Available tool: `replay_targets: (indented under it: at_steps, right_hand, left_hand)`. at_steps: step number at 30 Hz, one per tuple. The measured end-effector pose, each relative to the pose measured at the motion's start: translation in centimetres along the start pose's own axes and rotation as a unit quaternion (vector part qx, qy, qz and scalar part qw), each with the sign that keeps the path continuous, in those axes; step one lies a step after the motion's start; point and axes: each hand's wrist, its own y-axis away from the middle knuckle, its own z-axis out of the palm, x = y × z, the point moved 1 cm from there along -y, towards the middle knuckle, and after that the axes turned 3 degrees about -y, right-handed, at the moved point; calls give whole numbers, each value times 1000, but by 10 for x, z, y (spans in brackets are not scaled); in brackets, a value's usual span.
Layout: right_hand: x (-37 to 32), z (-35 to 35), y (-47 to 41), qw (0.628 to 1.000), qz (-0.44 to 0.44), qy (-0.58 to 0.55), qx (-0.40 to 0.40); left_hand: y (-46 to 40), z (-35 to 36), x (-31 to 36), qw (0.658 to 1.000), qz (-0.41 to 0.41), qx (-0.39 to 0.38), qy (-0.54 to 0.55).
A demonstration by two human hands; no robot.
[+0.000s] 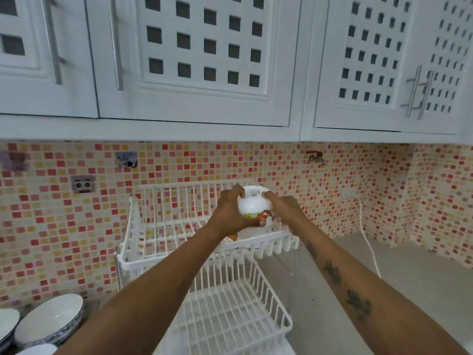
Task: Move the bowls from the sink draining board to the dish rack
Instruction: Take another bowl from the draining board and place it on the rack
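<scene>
A small white bowl (253, 204) is being held upside down by both hands, above the right part of the top shelf of the white wire dish rack (163, 226). A little sticker is showing on its bottom, and an orange and green picture is showing on its side. The bowl is being gripped on its left side by the left hand (231, 212), with the fingers curled over the top and the thumb pressed underneath. The right side of the bowl is being gripped by the right hand (280, 204), with the fingertips laid on the upturned bottom. Just under the bowl, something white with an orange picture is lying on the top shelf, but it is mostly being hidden by the hands, so what it is cannot be told.

The lower shelf (238, 311) of the rack is being seen nearer, below the arms. Dark marks are being shown on the right forearm (340, 285).

At the near left corner, more bowls (48, 319) are being kept in a stack, white inside with dark patterned rims. The rack is being stood on a grey counter (409, 290), and a white cord (368, 239) is being hung down the wall to the right of it. Behind the rack, the wall is being covered by small red, orange and cream tiles (64, 213). White cupboards (197, 60) with square holes are being hung above.
</scene>
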Motion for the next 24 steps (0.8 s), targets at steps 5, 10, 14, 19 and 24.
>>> replay_targets:
  at_steps: [5,10,14,19,24]
  right_hand:
    - [6,-1,-3,998,8,62,10]
    - [5,1,-5,992,14,123,-10]
    - [5,4,-5,989,14,144,-13]
    - [6,5,-6,988,13,154,0]
    - [11,8,-3,979,-53,159,111]
  left_hand:
    - [1,8,-1,999,14,-20,-48]
    - [-2,14,-9,994,1,-70,-81]
    - [-3,14,-16,993,-4,-94,-74]
    - [-3,14,-16,992,-15,-101,-68]
    - [-2,12,-13,992,-54,-117,2]
